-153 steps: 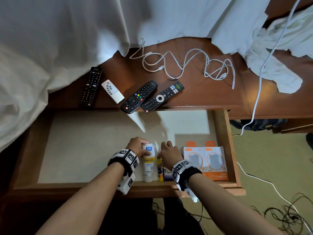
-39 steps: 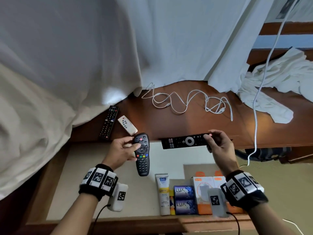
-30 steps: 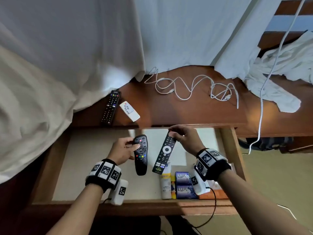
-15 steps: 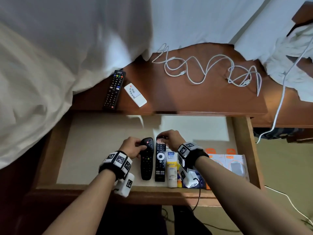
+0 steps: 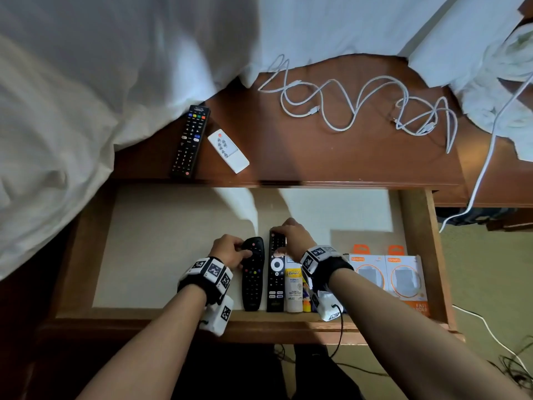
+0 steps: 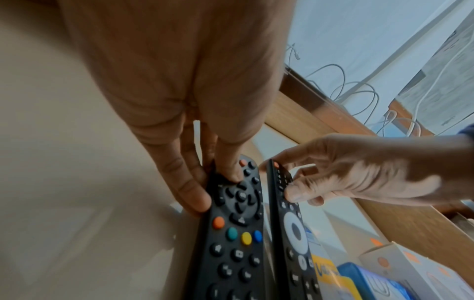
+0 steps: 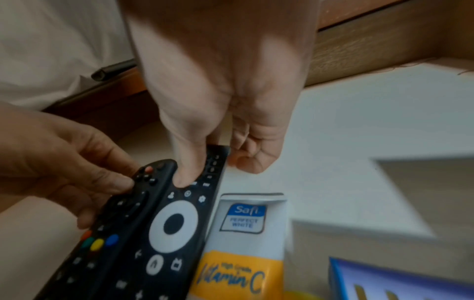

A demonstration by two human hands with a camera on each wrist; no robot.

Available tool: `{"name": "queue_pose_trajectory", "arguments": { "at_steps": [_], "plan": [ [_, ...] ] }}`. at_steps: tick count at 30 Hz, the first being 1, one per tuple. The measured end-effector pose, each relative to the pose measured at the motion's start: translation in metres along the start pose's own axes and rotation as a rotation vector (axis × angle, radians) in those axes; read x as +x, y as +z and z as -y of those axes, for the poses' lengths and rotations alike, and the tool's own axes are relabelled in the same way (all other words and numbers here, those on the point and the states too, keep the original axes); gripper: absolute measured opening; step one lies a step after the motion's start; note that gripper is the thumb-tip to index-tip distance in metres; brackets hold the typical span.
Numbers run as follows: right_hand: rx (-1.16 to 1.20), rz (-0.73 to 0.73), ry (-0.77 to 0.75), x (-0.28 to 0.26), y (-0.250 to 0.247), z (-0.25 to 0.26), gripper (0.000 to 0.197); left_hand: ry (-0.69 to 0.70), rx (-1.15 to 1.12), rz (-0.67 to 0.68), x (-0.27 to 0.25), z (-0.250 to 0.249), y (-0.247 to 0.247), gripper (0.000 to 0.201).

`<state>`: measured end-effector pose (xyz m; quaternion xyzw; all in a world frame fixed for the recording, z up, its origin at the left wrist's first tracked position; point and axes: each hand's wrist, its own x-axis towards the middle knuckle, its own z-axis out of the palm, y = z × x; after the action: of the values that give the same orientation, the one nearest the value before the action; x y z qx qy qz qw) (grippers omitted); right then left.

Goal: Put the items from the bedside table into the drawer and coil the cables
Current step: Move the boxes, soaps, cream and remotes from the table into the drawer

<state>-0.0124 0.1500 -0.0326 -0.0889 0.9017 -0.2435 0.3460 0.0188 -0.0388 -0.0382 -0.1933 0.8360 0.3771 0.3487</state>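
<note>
In the open drawer (image 5: 115,320) two black remotes lie side by side against the front wall. My left hand (image 5: 239,251) grips the rounded remote with coloured buttons (image 5: 253,280), thumb on its keys (image 6: 232,172) and fingers along its left edge. My right hand (image 5: 284,241) pinches the top end of the slim remote with the white ring (image 5: 276,277), thumb on the buttons (image 7: 188,172). On the bedside table lie a long black remote (image 5: 191,140), a small white remote (image 5: 228,151) and loose white cables (image 5: 360,108).
Right of the slim remote the drawer holds a Safi cream tube (image 5: 293,290), a blue soap box (image 7: 400,282) and two orange-and-white charger boxes (image 5: 388,280). White bedding (image 5: 86,96) overhangs the table's left and back. Another white cable (image 5: 484,166) hangs off the right.
Both hands brought the two remotes down from the table edge into the drawer. The remotes now lie parallel, left of the cream tube, with both hands still on them.
</note>
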Motion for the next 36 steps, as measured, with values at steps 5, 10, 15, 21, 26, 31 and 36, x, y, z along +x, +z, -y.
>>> {"name": "queue_pose_trajectory", "arguments": {
  "at_steps": [5,10,15,21,26,31,36],
  "plan": [
    [-0.126,0.008,-0.014,-0.001,0.006,0.000,0.054,-0.009,0.018,-0.022,0.000,-0.006,0.005,0.011],
    [-0.180,-0.006,0.009,-0.003,0.011,-0.002,0.051,-0.071,0.013,-0.068,0.002,-0.009,0.011,0.014],
    [-0.196,-0.015,0.014,-0.005,0.016,-0.005,0.056,-0.091,0.108,-0.177,0.001,-0.013,0.012,0.025],
    [-0.160,-0.023,0.026,-0.006,0.018,-0.006,0.058,-0.085,0.138,-0.181,0.000,-0.011,0.011,0.026],
    [-0.069,-0.115,0.011,-0.015,-0.001,-0.009,0.045,-0.013,0.098,-0.345,-0.014,-0.027,-0.007,0.020],
    [0.074,-0.283,0.011,-0.018,-0.062,0.008,0.021,0.165,-0.051,-0.635,-0.026,-0.070,-0.045,0.030],
    [0.047,-0.396,-0.079,-0.003,-0.138,0.044,0.018,0.367,-0.112,-0.762,-0.011,-0.106,-0.071,0.019]
  ]
}}
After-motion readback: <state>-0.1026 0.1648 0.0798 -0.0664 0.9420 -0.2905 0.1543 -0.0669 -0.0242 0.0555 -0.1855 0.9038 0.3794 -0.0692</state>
